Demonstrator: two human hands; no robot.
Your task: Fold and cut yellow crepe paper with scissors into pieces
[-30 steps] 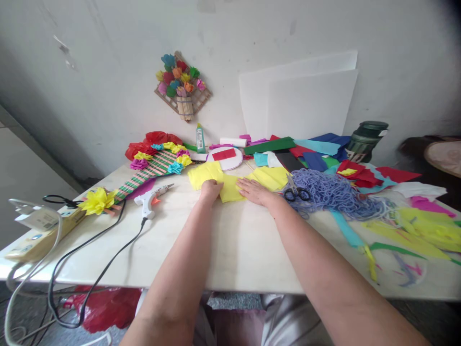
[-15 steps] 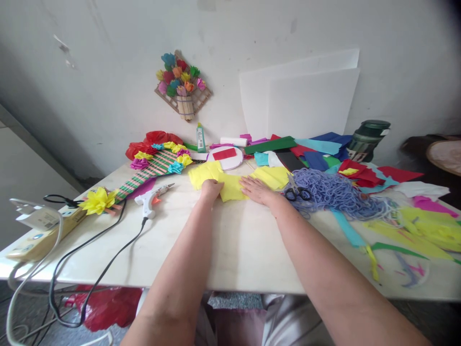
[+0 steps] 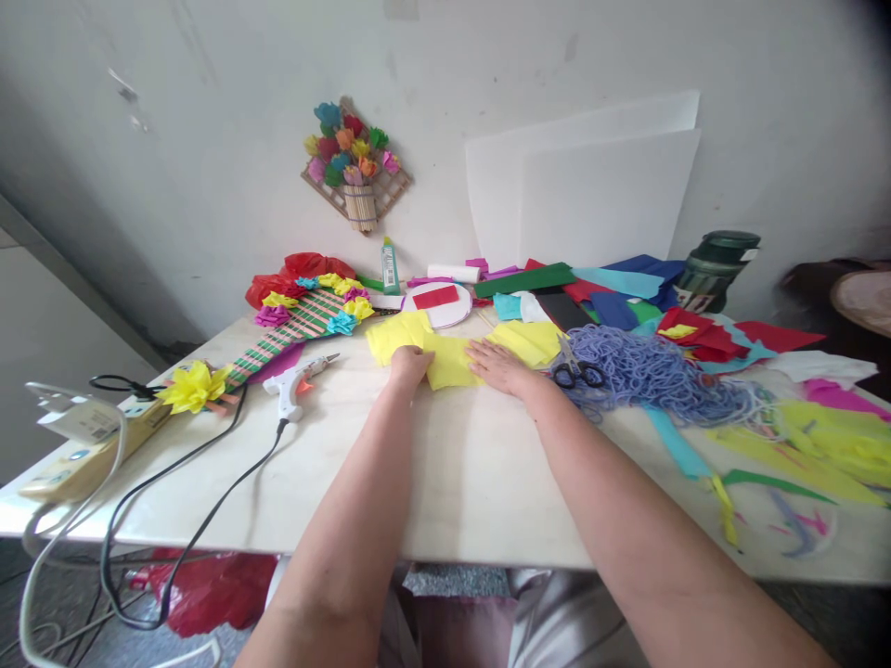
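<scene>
A small piece of yellow crepe paper [image 3: 451, 362] lies flat between my two hands. My left hand [image 3: 410, 365] is closed at its left edge, thumb on top and the other fingers mostly hidden. With fingers stretched out, my right hand [image 3: 502, 367] rests flat across its right side. Beyond the left hand is another yellow piece [image 3: 396, 336], and a yellow stack [image 3: 523, 341] lies just past the right hand. Black-handled scissors [image 3: 579, 373] sit to the right, against a heap of purple-blue yarn [image 3: 640, 371].
To the left lie a white hot glue gun [image 3: 290, 385] with its cord, a paper-flower-trimmed guitar-shaped craft [image 3: 299, 325] and a power strip [image 3: 90, 455]. Behind are a glue tube [image 3: 389, 267], a white oval [image 3: 445, 315] and coloured paper. A dark bottle [image 3: 716, 271] stands back right.
Both hands keep almost the same place on the yellow paper. The whole view has shifted very slightly.
</scene>
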